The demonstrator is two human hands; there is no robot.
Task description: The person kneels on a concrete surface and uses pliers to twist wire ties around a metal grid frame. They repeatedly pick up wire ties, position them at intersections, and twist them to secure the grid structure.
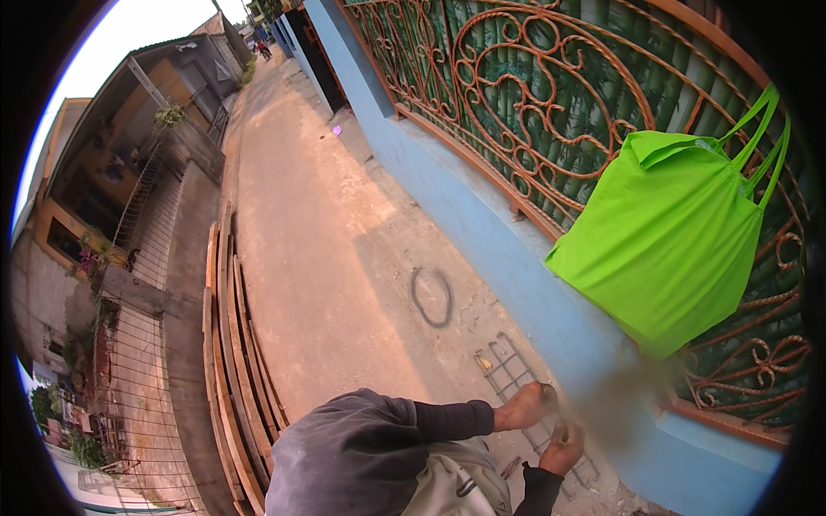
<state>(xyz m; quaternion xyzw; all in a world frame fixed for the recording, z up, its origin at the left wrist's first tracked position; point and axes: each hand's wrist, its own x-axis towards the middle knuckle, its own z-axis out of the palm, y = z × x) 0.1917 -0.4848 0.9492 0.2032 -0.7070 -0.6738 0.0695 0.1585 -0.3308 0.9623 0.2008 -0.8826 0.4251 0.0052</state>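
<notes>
My left hand reaches in from a dark sleeve with its fingers curled closed. Just below it is my right hand, its fingers pinched together. The two hands are close but apart; whatever lies between their fingers is too small to make out. Under and beside them, a ladder-like frame of thin metal bars lies on the ground along the foot of the blue wall. Part of this frame is hidden by my hands. Farther up the pavement rests a loose ring of dark wire.
A low blue wall carries an ornate rust-coloured iron fence. On the fence hangs a bright green cloth bag. Long wooden planks are stacked along the lane's left side. A grey blur covers part of the wall near my hands.
</notes>
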